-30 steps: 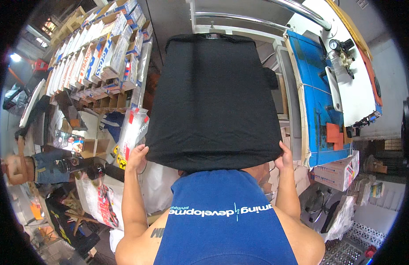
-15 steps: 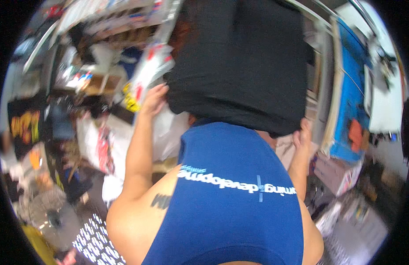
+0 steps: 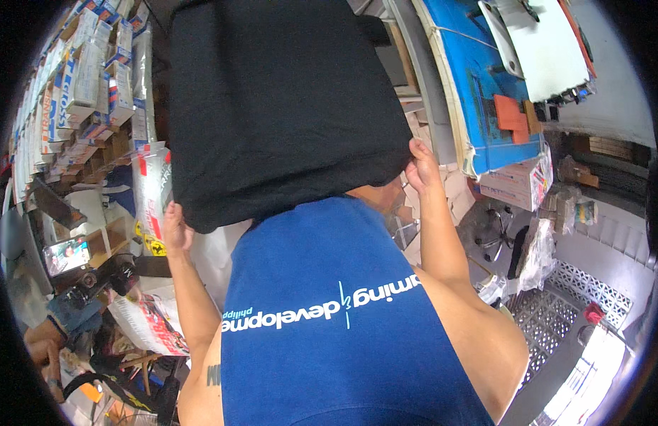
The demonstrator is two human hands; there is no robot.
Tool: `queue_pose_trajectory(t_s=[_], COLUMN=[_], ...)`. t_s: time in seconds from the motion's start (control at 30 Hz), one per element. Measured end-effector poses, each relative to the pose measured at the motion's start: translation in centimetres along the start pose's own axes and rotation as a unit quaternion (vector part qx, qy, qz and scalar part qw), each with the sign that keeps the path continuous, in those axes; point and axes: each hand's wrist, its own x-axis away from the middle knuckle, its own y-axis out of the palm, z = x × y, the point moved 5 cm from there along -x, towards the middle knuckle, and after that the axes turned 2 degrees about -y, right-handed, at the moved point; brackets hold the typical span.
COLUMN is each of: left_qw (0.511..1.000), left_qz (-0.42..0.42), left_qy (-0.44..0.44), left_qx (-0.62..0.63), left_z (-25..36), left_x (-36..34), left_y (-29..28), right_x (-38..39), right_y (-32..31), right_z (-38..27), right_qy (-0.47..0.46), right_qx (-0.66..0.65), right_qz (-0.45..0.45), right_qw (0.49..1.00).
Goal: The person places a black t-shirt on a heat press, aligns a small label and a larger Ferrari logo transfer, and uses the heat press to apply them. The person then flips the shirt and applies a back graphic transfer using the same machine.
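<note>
Stacked cartons (image 3: pixel 84 89) crowd a workshop at 10 o'clock. At 11, black cloth (image 3: pixel 279 106) appears spread largely smooth, its near edge not yet released: the left hand (image 3: pixel 177 230), at nine, and right hand (image 3: pixel 423 169), at two, pinch its corners. What lies beneath is hidden.

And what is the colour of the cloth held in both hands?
The cloth is plain black, best seen in the head view.
</note>
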Motion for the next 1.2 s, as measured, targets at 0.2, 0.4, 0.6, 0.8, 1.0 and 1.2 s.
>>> queue_pose_trajectory(t_s=[0.2,0.4,0.6,0.8,1.0,1.2], left_qw=[0.963,0.948,0.999,0.945,0.982,0.924], left_qz=[0.111,0.215,0.025,0.182,0.121,0.287], left_qy=[-0.188,-0.191,-0.022,0.270,0.145,0.250], left_qx=[-0.158,-0.134,-0.025,0.030,0.025,-0.037], left_z=[-10.1,-1.1,10.7,19.3,18.0,16.6], left_x=[-4.6,-17.2,-32.9,-38.0,-37.7,-38.2], left_y=[1.4,4.6,11.0,6.2,8.0,8.4], right_x=[-1.9,-10.8,-24.4,-33.0,-37.3,-38.2], right_y=[1.5,10.9,24.9,23.3,19.1,17.6], right_z=[8.0,1.4,-5.9,-10.0,-7.4,-7.7], right_qy=[0.157,0.244,0.061,-0.021,-0.041,-0.079], right_qx=[0.221,0.073,0.027,-0.036,-0.064,0.038], right_qz=[-0.006,-0.155,-0.182,-0.068,-0.066,-0.013], right_qw=[0.962,0.955,0.981,0.997,0.995,0.996])
